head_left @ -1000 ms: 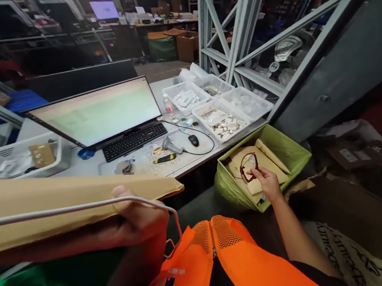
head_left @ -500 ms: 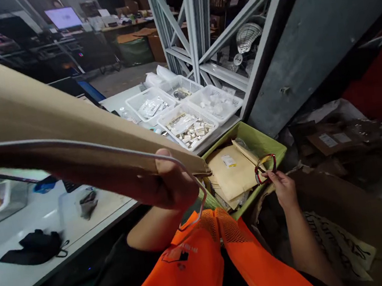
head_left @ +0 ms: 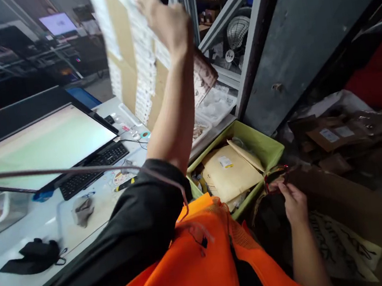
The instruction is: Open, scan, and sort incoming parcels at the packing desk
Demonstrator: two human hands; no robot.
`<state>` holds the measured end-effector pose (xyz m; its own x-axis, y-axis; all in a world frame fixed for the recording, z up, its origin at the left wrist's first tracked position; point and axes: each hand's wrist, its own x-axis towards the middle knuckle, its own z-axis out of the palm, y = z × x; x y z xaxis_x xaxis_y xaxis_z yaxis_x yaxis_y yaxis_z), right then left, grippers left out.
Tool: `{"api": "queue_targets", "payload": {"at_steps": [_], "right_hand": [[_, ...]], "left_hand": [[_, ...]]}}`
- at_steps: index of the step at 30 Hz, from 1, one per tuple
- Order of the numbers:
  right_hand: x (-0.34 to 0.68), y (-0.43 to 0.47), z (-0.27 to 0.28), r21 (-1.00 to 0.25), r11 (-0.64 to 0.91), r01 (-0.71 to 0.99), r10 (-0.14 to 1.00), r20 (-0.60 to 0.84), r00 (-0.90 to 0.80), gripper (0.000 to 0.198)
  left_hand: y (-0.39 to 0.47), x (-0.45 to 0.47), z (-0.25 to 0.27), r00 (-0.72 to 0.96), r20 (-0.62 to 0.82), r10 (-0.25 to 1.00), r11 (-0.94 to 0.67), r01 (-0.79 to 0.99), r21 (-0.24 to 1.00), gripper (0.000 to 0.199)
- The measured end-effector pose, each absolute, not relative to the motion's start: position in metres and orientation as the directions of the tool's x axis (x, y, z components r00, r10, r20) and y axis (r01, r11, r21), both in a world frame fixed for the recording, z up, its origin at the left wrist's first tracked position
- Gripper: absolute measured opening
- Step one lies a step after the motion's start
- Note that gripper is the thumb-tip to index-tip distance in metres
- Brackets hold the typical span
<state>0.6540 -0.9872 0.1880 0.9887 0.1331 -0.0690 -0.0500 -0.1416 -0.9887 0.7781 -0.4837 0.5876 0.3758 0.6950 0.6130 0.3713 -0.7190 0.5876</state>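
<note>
My left hand (head_left: 167, 23) is raised at top centre, its fingers partly out of view and smeared, closed on a large cardboard board (head_left: 121, 26). Rows of small white labels cover the board's face, and it tilts over the workbench. A brown patterned flap (head_left: 205, 74) shows just right of my forearm. My right hand (head_left: 294, 202) pinches thin reddish and dark bracelets (head_left: 273, 183), blurred by motion. They hang at the right rim of a green bin (head_left: 264, 145). Inside the bin lie padded envelopes (head_left: 231, 168), the top one bearing a small white-and-yellow label.
On the white bench (head_left: 47, 221) are a monitor (head_left: 48, 146), a keyboard (head_left: 93, 169), a black cloth item (head_left: 34, 257) and white baskets (head_left: 216, 105) partly hidden by the board. A thin cable (head_left: 76, 169) crosses in front. A cardboard box (head_left: 351, 197) stands right.
My left hand has swung up and forward, turning the board so its labelled face shows and it covers most of the baskets. My right hand has dropped slightly, still with the bracelets.
</note>
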Motion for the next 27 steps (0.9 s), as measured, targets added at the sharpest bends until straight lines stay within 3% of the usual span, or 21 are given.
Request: {"api": "queue_targets", "payload": {"at_steps": [1, 3, 9, 13, 16, 21, 24, 27], "right_hand": [[0.651, -0.986, 0.188, -0.985, -0.162, -0.059, 0.128, -0.08, 0.989, 0.051], [0.645, -0.981, 0.189, -0.981, -0.178, -0.082, 0.109, -0.102, 0.989, 0.053], [0.611, -0.956, 0.196, -0.931, -0.319, -0.179, 0.0, -0.189, 0.982, 0.059], [0.581, -0.928, 0.207, -0.862, -0.398, -0.316, -0.169, -0.269, 0.948, 0.07], [0.576, -0.902, 0.22, -0.801, -0.5, -0.329, -0.212, -0.255, 0.943, 0.069], [0.624, -0.834, 0.233, -0.78, -0.595, -0.194, -0.058, -0.199, 0.978, 0.06], [0.666, -0.771, 0.234, -0.861, -0.504, -0.066, 0.09, -0.128, 0.988, 0.054], [0.694, -0.708, 0.231, -0.919, -0.395, 0.0, 0.293, -0.126, 0.948, 0.051]], "left_hand": [[-0.479, 0.801, 0.582, 0.371, 0.499, 0.783, -0.621, 0.419, 0.663, 0.074], [-0.478, 0.84, 0.556, 0.416, 0.368, 0.831, -0.54, 0.448, 0.712, 0.072], [-0.464, 0.924, 0.4, 0.567, 0.097, 0.818, -0.407, 0.45, 0.795, 0.062], [-0.437, 0.949, 0.299, 0.756, -0.169, 0.632, -0.444, 0.532, 0.721, 0.074], [-0.401, 0.922, 0.245, 0.864, -0.229, 0.447, -0.516, 0.459, 0.724, 0.074], [-0.315, 0.778, 0.206, 0.91, -0.193, 0.368, -0.552, 0.381, 0.742, 0.06], [-0.289, 0.655, 0.202, 0.944, -0.077, 0.32, -0.566, 0.256, 0.784, 0.06], [-0.289, 0.544, 0.198, 0.909, -0.166, 0.382, -0.484, 0.349, 0.803, 0.058]]}}
